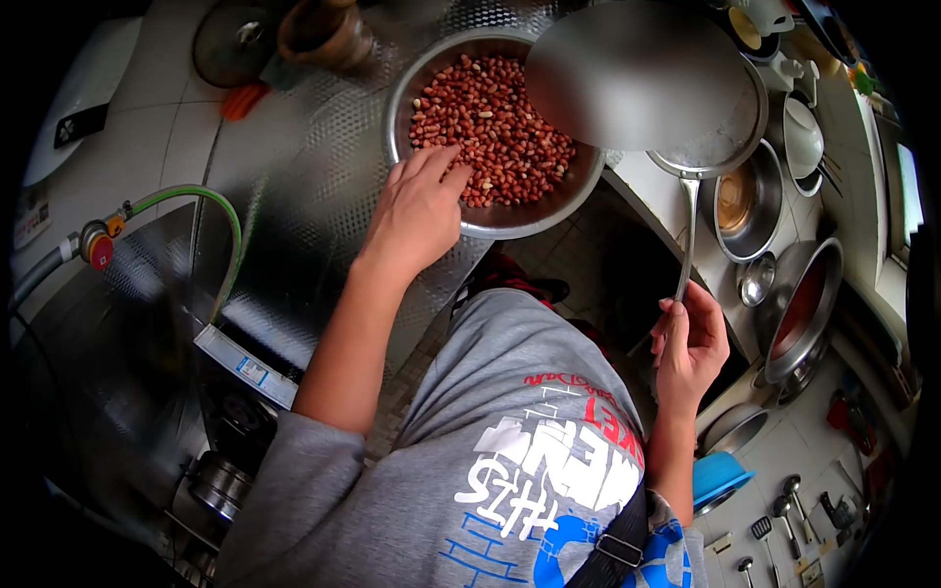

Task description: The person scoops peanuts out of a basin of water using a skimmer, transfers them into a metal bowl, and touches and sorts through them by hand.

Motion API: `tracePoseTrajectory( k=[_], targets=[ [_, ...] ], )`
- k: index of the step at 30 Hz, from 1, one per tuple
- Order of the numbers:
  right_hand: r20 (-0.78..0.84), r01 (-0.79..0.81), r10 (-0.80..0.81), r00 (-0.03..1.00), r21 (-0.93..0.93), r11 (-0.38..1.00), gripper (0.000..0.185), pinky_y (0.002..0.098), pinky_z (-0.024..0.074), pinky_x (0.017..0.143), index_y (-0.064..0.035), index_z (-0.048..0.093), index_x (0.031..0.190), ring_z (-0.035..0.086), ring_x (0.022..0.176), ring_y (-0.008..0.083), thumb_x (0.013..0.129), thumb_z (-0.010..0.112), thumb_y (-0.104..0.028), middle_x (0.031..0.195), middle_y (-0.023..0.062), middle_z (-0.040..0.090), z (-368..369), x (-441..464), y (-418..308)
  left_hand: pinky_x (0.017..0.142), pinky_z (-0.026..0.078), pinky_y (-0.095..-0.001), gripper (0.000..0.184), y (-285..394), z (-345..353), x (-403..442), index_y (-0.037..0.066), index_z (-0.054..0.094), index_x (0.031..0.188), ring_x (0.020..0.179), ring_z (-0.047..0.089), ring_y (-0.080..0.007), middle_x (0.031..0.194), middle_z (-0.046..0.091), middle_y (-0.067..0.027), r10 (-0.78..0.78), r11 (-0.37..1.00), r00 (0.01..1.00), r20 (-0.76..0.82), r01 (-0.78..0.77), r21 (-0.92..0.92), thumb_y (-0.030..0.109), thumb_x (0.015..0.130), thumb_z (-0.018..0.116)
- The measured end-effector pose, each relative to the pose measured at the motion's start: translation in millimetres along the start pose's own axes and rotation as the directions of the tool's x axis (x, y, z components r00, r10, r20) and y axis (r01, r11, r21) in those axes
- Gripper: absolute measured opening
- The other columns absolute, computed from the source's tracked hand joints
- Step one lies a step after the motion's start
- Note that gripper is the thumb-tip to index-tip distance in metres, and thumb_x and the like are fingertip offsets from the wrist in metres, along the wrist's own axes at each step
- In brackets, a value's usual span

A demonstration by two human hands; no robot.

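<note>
A wide steel bowl (400, 93) holds a layer of reddish-brown peanuts (495, 127). My left hand (417, 206) reaches over the bowl's near-left rim, its fingers apart and the tips touching the peanuts; nothing shows in its grip. My right hand (691, 343) is closed around the end of the long metal handle of a round strainer (689, 230). The strainer's head lies beyond the hand, to the right of the bowl, and a grey blurred oval covers much of it and part of the bowl's right side.
Steel pots (769, 191), a ladle (757, 279) and a large tilted basin (831, 284) line the right counter. At left, a green-striped gas hose (230, 220) arches from a red valve (100, 252). A brown pot (319, 39) and a dark lid (230, 44) stand at the back.
</note>
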State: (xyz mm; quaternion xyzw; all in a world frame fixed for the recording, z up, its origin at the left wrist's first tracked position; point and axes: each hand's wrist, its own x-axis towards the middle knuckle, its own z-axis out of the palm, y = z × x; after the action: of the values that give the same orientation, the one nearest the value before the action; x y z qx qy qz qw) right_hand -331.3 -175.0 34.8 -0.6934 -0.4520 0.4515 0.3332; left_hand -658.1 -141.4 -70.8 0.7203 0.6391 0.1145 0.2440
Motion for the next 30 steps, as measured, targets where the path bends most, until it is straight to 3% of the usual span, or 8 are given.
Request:
tracePoseTrajectory(
  k=[5,8,13,19,22,23,30],
  targets=[
    [0.011,0.001,-0.001,1.000,0.000,1.000,0.025,0.0188,0.0465,0.052,0.0055,0.061,0.126,0.061,0.063,0.0068,0.103,0.061,-0.002,0.095,0.0091,0.072,3.1,0.3,-0.6,0.124,0.024,-0.0573,0.024,9.2,18.1,1.7,0.002,0.073,0.108,0.150,0.037,-0.0383,0.156,0.045,-0.0232,0.089,0.992,0.989,-0.122,-0.078,0.096,0.011,0.095,0.055],
    [0.003,0.000,0.000,1.000,0.001,1.000,0.025,0.0189,0.0466,0.052,0.0057,0.061,0.126,0.061,0.063,0.0069,0.103,0.061,-0.002,0.095,0.0090,0.072,2.7,-0.4,-0.7,0.124,0.020,-0.0607,0.021,10.3,2.4,8.2,0.003,0.073,0.104,0.150,0.037,-0.0381,0.154,0.047,-0.0235,-0.042,0.965,0.994,-0.100,0.066,0.254,0.011,0.094,0.057],
    [0.006,-0.003,0.003,1.000,0.003,1.000,0.025,0.0189,0.0464,0.052,0.0058,0.061,0.126,0.061,0.064,0.0069,0.103,0.060,-0.002,0.095,0.0091,0.072,3.6,-0.1,1.6,0.124,0.021,-0.0606,0.017,-7.0,-3.4,3.2,0.004,0.070,0.102,0.148,0.040,-0.0370,0.148,0.051,-0.0212,-0.073,0.977,0.985,-0.158,0.103,0.189,0.010,0.094,0.057],
    [0.017,-0.004,0.004,1.000,0.010,1.000,0.025,0.0190,0.0463,0.053,0.0060,0.061,0.126,0.061,0.063,0.0069,0.103,0.060,-0.001,0.095,0.0093,0.072,3.4,0.0,2.3,0.125,0.016,-0.0624,0.036,8.0,7.8,-2.0,0.010,0.074,0.124,0.154,0.031,-0.0363,0.161,0.039,-0.0200,-0.035,0.990,0.997,-0.064,0.043,0.133,0.007,0.091,0.060],
    [0.011,-0.003,0.003,1.000,0.005,1.000,0.025,0.0189,0.0462,0.053,0.0059,0.061,0.126,0.060,0.063,0.0069,0.103,0.060,-0.001,0.095,0.0092,0.072,4.2,-0.9,1.7,0.125,0.012,-0.0635,0.034,27.5,6.6,-8.3,0.012,0.078,0.120,0.157,0.025,-0.0372,0.166,0.032,-0.0210,-0.023,0.999,0.992,0.122,0.020,0.027,0.009,0.091,0.060],
    [0.007,-0.003,0.003,1.000,0.002,1.000,0.025,0.0189,0.0462,0.053,0.0059,0.061,0.126,0.060,0.064,0.0069,0.103,0.060,-0.001,0.095,0.0092,0.072,4.0,-1.0,1.5,0.125,0.012,-0.0633,0.029,31.7,4.5,-10.5,0.010,0.082,0.109,0.156,0.027,-0.0376,0.165,0.033,-0.0217,0.004,1.000,0.992,0.127,-0.005,0.002,0.009,0.091,0.059],
    [0.003,-0.010,0.010,1.000,0.012,1.000,0.024,0.0188,0.0464,0.052,0.0054,0.061,0.126,0.061,0.065,0.0071,0.103,0.061,-0.002,0.095,0.0086,0.072,2.5,-1.4,2.1,0.126,0.011,-0.0619,0.030,26.6,7.8,-15.9,0.006,0.080,0.108,0.153,0.032,-0.0382,0.158,0.042,-0.0243,-0.030,0.997,0.995,0.091,0.023,0.073,0.006,0.089,0.057]
  ],
)
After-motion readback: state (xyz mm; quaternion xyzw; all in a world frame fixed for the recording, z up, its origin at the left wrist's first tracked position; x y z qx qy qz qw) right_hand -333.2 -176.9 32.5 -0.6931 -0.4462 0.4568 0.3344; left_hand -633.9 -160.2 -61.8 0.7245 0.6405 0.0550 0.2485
